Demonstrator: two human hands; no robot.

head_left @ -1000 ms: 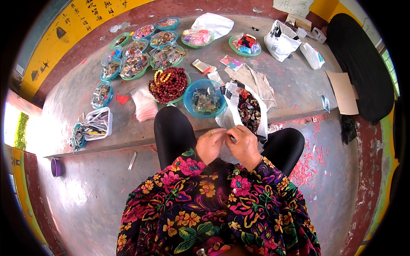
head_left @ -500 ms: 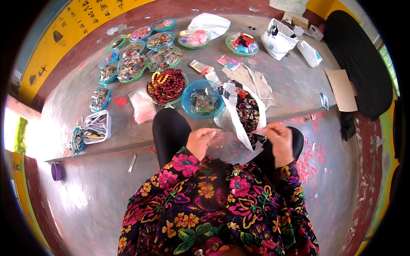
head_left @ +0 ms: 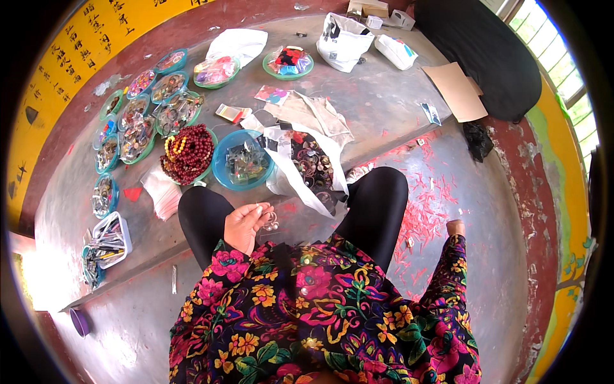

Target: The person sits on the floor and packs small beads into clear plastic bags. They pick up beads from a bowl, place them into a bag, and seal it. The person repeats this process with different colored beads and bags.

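My left hand is closed in front of my left knee, thumb against fingers. It pinches a small clear plastic bag with silvery, ring-like pieces showing in it; the bag's outline is hard to make out. Out to the right, my right hand reaches over the lower floor, foreshortened, its fingers hidden. Beyond my knees stands an open white sack filled with dark and brownish bangle-like rings. To its left, a blue basin holds small clear packets.
Dark red bead strands lie in a green basin, beside a stack of clear bags. Several basins of packaged trinkets stand at the far left, with a white basket of pens nearer. Red scraps litter the lower floor. A step edge crosses the scene.
My right hand has let go of the bag and swung out to the right. My left hand keeps the bag, now drawn in small. The whole view has turned rightward.
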